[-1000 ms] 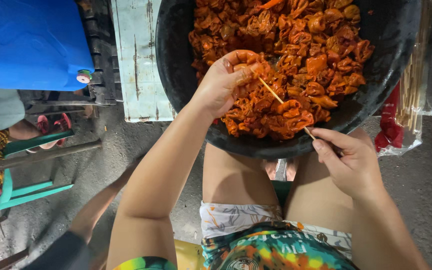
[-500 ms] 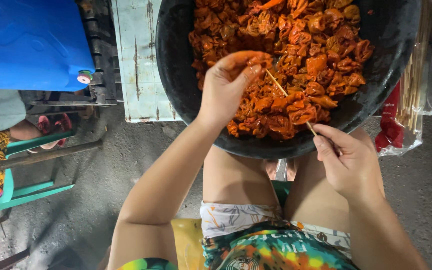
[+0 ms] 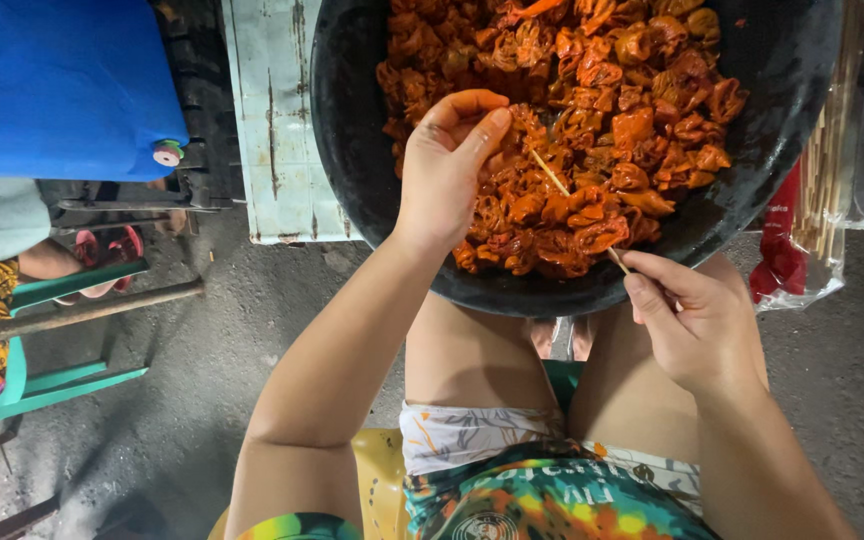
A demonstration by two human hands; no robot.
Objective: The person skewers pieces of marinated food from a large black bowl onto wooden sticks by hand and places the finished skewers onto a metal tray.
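Grey ground, red packet (image 3: 780,240), black basin (image 3: 352,150)

My knees (image 3: 512,350) carry the big black basin (image 3: 352,150); its lower rim rests across my bare thighs at the middle of the frame, and the orange-red marinated meat pieces (image 3: 602,110) fill it. Under everything runs the rough grey concrete floor (image 3: 242,340), across the lower left and right of the frame. At the left edge a green plastic chair (image 3: 42,330) stands on that floor. In the upper middle, a worn pale-green wooden board (image 3: 277,120) sits just left of the basin. At the right edge, a clear bag of bamboo skewers (image 3: 817,190) lies beside the basin.
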